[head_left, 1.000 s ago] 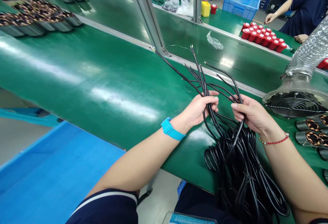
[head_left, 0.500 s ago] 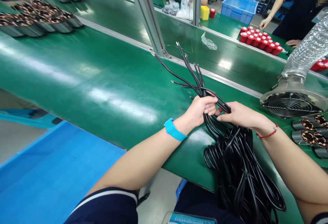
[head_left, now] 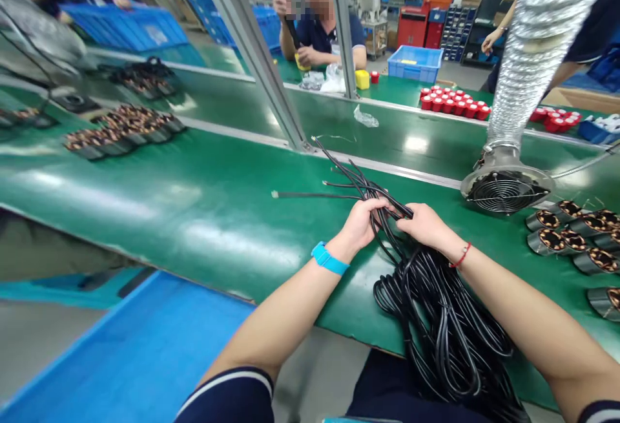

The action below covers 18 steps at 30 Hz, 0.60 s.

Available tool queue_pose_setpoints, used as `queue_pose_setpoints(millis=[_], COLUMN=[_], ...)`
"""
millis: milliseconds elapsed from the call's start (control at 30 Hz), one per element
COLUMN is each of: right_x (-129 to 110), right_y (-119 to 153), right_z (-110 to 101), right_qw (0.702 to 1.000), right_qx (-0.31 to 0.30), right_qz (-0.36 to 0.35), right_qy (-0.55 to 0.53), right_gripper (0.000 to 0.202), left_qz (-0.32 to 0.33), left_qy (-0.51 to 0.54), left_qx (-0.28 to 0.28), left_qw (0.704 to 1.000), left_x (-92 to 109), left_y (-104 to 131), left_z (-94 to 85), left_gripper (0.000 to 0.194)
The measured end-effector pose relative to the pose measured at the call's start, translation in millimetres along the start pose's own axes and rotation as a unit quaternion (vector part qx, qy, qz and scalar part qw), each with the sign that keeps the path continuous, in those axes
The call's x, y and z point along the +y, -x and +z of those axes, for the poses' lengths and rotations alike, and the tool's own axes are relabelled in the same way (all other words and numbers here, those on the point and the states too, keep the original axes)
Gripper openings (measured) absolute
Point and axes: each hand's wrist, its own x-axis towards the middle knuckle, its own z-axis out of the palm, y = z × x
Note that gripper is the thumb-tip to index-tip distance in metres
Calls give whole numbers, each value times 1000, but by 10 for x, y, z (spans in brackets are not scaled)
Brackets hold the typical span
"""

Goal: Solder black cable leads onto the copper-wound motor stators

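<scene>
A bundle of black cables lies coiled on the green bench in front of me, its lower loops hanging over the near edge. My left hand is closed around the cables close to their loose ends, which fan out up and to the left. Just to its right, my right hand is closed on the same cables, thumb and fingers pinched together. The two hands are almost touching. Several cable ends show pale tips, but the fine wires are too blurred to make out.
Motor stators with copper windings stand at the right, and more stators at the far left. A fume extractor hangs over the bench. Metal posts rise behind. Red parts and co-workers are beyond. A blue bin sits below left.
My view has tilted up and turned a little. Both hands stay on the cables. One loose end now points straight left, and the ends are spread differently.
</scene>
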Motion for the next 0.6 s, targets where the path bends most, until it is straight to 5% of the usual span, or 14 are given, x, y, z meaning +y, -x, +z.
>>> queue_pose_setpoints(millis=[233,300,467,600], right_x=[285,347,223,-33], right_y=[177,237,557,1153], right_z=[-157,-214,-388,-817], right_qw=[974,964,948,912], right_qx=[173,196,165,151], right_qz=[0,-7,-61,-128], right_qy=[-149,-178,-264,-358], right_gripper=[6,12,30,36], left_qz=[-46,-59,-48,10], left_qy=[-60,-44,6,-1], left_qx=[9,15,24,-16], left_qw=[997,997,999,1000], left_x=[-46,-13,190,558], left_y=[103,146,404,806], left_z=[58,76,212,448], left_gripper=[5,21,45,49])
